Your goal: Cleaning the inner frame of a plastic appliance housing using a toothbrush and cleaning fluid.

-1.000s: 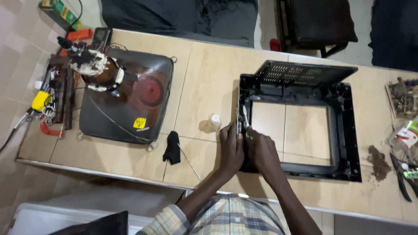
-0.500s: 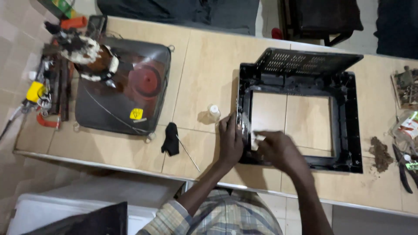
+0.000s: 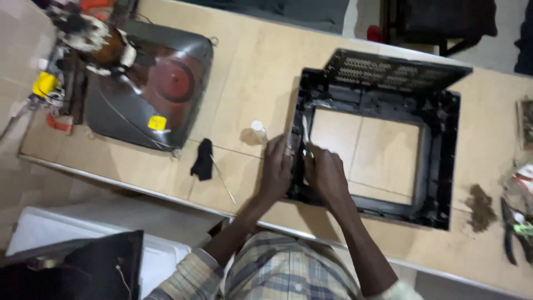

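On frame's (image 3: 438, 161) left edge, both hands (image 3: 277, 169), small strip (image 3: 305, 129)

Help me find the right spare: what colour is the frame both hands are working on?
Black plastic frame, seen in the head view.

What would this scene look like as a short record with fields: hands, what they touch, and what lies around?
Left hand: left hand rests on the left side of the black plastic frame, fingers curled over its edge.
Right hand: right hand on the same side, pinching a thin pale tool; grip partly hidden.
Frame: lies flat on the tan table, open in the middle.
Nearby: small white bottle, black cloth.
Far left: grey picture tube, face down.
Right edge: brown debris pile, pliers.
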